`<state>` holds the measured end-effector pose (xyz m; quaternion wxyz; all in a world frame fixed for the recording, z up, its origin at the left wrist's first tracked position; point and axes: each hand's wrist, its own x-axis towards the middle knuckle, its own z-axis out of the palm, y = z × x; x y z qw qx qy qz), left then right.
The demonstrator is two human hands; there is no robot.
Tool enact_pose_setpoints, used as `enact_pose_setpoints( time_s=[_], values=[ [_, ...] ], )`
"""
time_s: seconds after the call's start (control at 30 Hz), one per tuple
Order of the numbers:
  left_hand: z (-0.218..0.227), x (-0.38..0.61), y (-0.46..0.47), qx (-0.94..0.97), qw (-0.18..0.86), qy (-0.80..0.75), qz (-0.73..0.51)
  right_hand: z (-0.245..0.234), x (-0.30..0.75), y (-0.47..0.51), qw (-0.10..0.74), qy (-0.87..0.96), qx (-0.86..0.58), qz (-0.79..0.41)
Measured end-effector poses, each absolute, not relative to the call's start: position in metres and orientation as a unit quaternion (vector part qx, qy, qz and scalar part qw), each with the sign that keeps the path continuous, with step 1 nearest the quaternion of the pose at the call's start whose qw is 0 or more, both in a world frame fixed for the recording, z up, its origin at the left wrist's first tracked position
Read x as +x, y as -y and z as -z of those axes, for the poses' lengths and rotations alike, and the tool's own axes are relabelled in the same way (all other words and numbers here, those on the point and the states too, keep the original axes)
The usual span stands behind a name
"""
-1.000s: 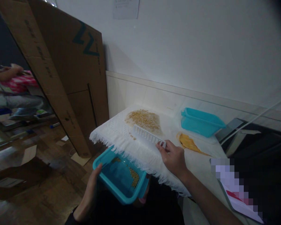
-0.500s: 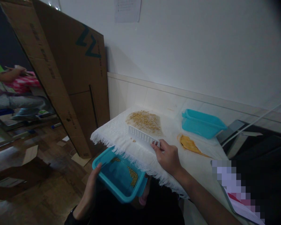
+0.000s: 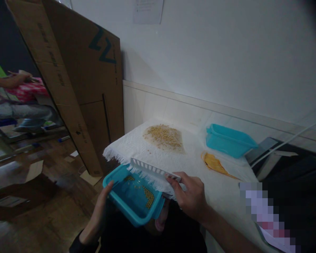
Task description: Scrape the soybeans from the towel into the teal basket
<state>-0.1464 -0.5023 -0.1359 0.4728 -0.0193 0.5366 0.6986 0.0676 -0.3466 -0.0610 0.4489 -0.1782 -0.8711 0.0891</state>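
Observation:
My left hand (image 3: 101,207) grips the near-left rim of a blue plastic container (image 3: 135,219), thumb over the edge, and holds it below the table edge. Small tan beans (image 3: 149,198) lie in two of its corners, with a few scattered between. In my right hand (image 3: 191,193) is a white slotted plastic piece (image 3: 150,169), pinched at its right end. It lies along the fringed edge of the white cloth (image 3: 129,142), just above the container's far rim. Farther back on the cloth, a pile of beans (image 3: 163,135) is spread on a thin, see-through sheet.
A second blue container (image 3: 230,140) stands at the back right, with a yellow-orange cloth pouch (image 3: 214,163) before it. A tall cardboard box (image 3: 94,91) rises at the left. Beyond it, another person's arm (image 3: 10,80) shows. Dark equipment (image 3: 300,172) sits at the right.
My right hand has drawn the white slotted piece toward me, from near the pile to the cloth's edge. Several loose beans now show in the middle of the container. My left hand stays on the rim.

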Motion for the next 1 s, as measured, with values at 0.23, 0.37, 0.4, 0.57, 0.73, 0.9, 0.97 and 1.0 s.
enact_pose_setpoints(
  time_s=[0.23,0.37,0.4,0.57,0.73,0.9,0.97,1.0],
  values=[
    [0.136,-0.146,0.505,-0.039,0.469,-0.543,-0.696,0.066,0.042,0.292,0.462,0.842,-0.276,-0.043],
    [0.134,-0.146,0.504,-0.038,0.474,-0.536,-0.698,0.074,0.033,0.282,0.441,0.852,-0.280,-0.034],
    [0.133,-0.146,0.503,-0.036,0.474,-0.536,-0.698,0.075,0.033,0.284,0.439,0.854,-0.276,-0.034],
    [0.136,-0.149,0.504,-0.031,0.470,-0.541,-0.697,0.076,0.042,0.302,0.436,0.868,-0.232,-0.053],
    [0.146,-0.154,0.506,-0.012,0.459,-0.567,-0.684,0.076,0.054,0.328,0.437,0.879,-0.176,-0.077],
    [0.146,-0.154,0.506,-0.027,0.482,-0.522,-0.703,0.065,0.062,0.337,0.433,0.877,-0.174,-0.114],
    [0.145,-0.153,0.506,-0.031,0.492,-0.507,-0.707,0.059,0.063,0.323,0.450,0.863,-0.204,-0.107],
    [0.144,-0.153,0.506,-0.019,0.493,-0.505,-0.708,0.057,0.062,0.313,0.459,0.854,-0.226,-0.098]
  ],
)
